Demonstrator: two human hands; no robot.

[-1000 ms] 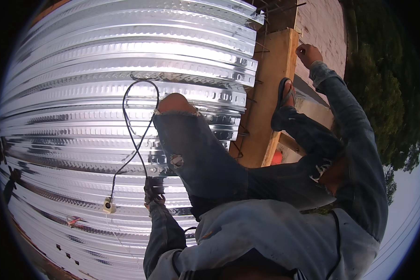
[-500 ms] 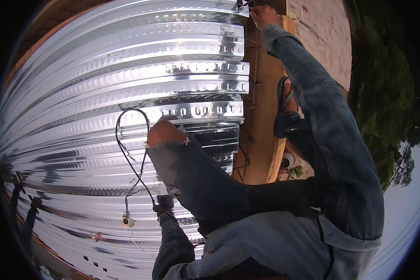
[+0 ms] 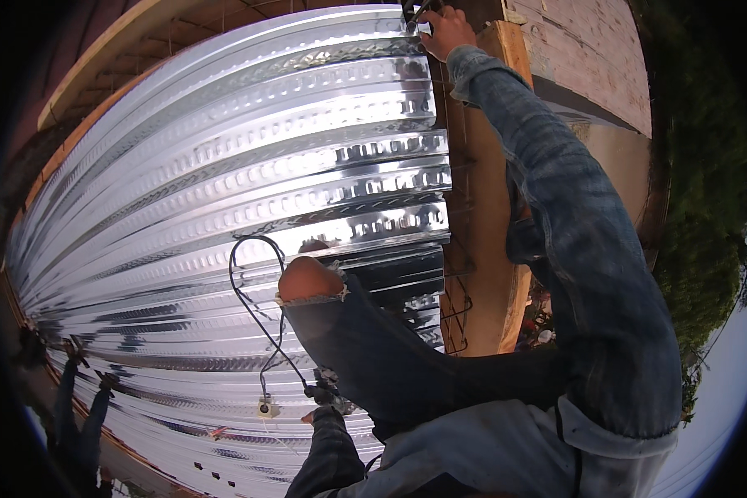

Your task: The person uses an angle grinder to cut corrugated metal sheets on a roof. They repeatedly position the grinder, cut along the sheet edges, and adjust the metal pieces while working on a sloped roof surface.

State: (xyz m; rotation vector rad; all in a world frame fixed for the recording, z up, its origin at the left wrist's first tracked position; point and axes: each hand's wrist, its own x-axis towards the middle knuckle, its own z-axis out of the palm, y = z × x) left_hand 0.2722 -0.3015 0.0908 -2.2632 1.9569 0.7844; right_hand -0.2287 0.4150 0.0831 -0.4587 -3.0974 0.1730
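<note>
The right hand [image 3: 451,33] is resting at the top end of the ridged metal sheets [image 3: 224,158], right beside some dark metal bars [image 3: 410,13]; its fingers are bending toward the bars, but I cannot tell whether they are pinching one. The sheets are lying side by side under the person, their cut ends facing a wooden board [image 3: 488,303] on the right, with a pale wall [image 3: 593,50] standing beyond it. The left hand [image 3: 309,417] is showing only a sliver past its sleeve, near a dark object [image 3: 324,393] beside the bent leg, and I cannot tell whether it is gripping anything. A black cord [image 3: 234,272] is looping over the sheets between that object and a cream socket box [image 3: 270,410]. One bare knee [image 3: 310,280] is poking through torn jeans above the sheets. At the lower left, another person's legs [image 3: 81,419] are standing near the sheets' far edge.
</note>
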